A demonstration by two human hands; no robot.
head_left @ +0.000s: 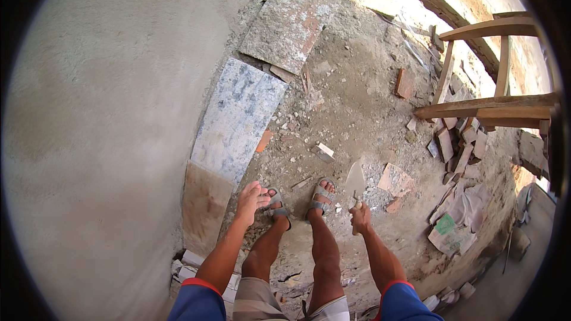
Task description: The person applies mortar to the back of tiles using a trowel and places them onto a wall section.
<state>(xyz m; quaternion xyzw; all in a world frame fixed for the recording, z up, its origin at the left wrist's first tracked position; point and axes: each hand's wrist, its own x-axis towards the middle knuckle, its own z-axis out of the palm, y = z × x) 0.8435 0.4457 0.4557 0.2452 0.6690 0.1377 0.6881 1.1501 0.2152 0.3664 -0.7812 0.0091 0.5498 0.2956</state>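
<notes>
My right hand (pixel 360 219) is closed round the handle of a pointing trowel (pixel 355 177), its pale, pointed blade turned away from me above the rubble floor. On the other side, my left hand (pixel 251 203) is held out with nothing in it, its fingers stretched and slightly bent. It is nearest to a bluish-white stained board (pixel 238 116) lying along the foot of the plastered wall (pixel 113 125). Between my hands, my sandalled feet stand on the dirt.
A brown board (pixel 206 205) and a rough grey slab (pixel 291 24) continue the row along the wall. Broken tile (pixel 395 180) lies beyond the trowel. To the right are a wooden frame (pixel 488 107), a heap of bricks (pixel 461 148) and a crumpled sack (pixel 455 232).
</notes>
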